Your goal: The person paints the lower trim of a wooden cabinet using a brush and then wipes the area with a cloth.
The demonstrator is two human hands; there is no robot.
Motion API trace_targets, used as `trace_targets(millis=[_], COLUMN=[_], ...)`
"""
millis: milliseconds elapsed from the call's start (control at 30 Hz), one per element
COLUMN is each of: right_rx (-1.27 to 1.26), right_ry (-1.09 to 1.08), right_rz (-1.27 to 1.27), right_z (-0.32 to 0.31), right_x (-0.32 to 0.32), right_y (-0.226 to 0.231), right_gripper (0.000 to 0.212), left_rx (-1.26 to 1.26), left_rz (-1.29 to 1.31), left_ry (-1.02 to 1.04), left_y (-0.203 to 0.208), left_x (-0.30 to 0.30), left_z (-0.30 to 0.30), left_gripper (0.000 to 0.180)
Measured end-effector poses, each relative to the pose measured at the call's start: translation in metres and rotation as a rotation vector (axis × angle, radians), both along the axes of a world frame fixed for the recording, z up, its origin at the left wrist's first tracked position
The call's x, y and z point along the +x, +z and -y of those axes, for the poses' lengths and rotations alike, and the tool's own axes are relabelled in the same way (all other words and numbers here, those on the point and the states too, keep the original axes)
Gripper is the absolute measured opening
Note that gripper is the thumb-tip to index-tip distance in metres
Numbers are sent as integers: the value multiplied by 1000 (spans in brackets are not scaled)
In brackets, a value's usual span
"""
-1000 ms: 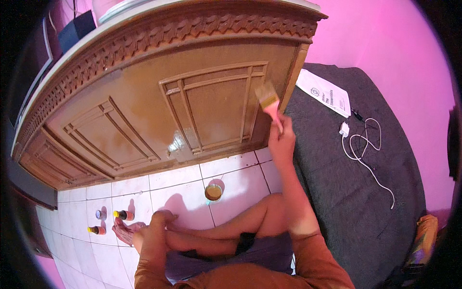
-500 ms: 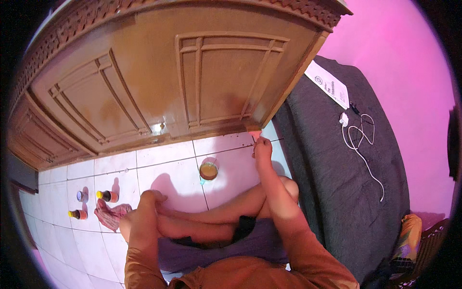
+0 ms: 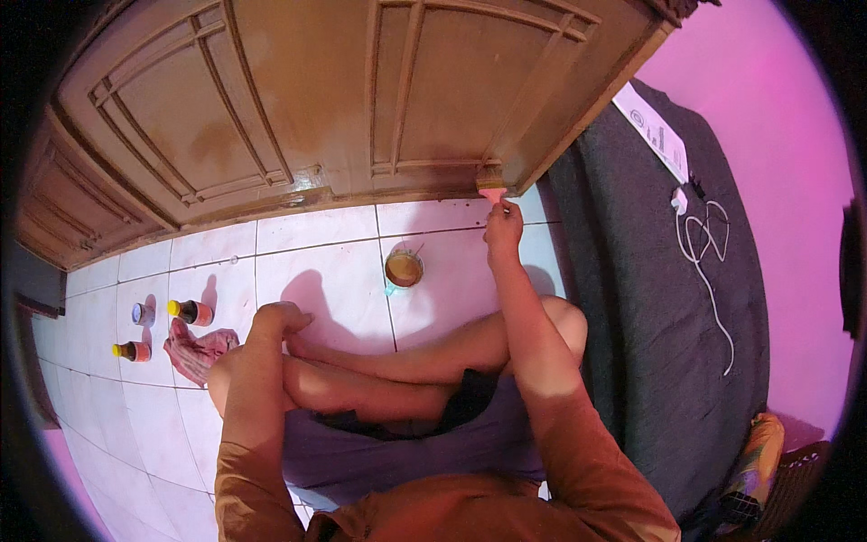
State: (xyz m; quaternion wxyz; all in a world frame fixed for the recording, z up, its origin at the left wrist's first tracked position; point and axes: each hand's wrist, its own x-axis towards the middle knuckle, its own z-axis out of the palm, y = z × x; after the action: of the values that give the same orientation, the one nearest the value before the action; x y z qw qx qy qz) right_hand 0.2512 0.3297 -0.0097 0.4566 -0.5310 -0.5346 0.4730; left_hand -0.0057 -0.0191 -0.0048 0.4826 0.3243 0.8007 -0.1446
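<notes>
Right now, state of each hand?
Left hand: resting by the bare lower legs, nothing visibly held; open or closed can't be told.
Right hand: closed, holding a flat pink-handled paintbrush at the brown wooden cabinet.

At far right, a white flat packet [image 3: 652, 131] lying on the dark grey cover [image 3: 650, 280] bears dark lettering and a round emblem. At left, a nearer yellow-capped bottle [image 3: 134, 350] and a farther yellow-capped bottle [image 3: 192, 313] each wear a reddish label, its print too small to read.
</notes>
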Motion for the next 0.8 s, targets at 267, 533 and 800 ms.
trace_targets(millis=[267,533,800], right_rx=[26,181,217], right_ry=[-40,-119,-101], right_rz=[38,117,118], right_z=[7,23,25], right_x=[-3,-5,3], right_y=[5,24,39], right_gripper=[27,23,19], left_rx=[-41,-146,-157], left_rz=[-21,0,0], left_ry=[84,70,41], left_y=[-17,1,2], left_x=[-13,-3,3], left_z=[12,4,-2], left_gripper=[66,73,72])
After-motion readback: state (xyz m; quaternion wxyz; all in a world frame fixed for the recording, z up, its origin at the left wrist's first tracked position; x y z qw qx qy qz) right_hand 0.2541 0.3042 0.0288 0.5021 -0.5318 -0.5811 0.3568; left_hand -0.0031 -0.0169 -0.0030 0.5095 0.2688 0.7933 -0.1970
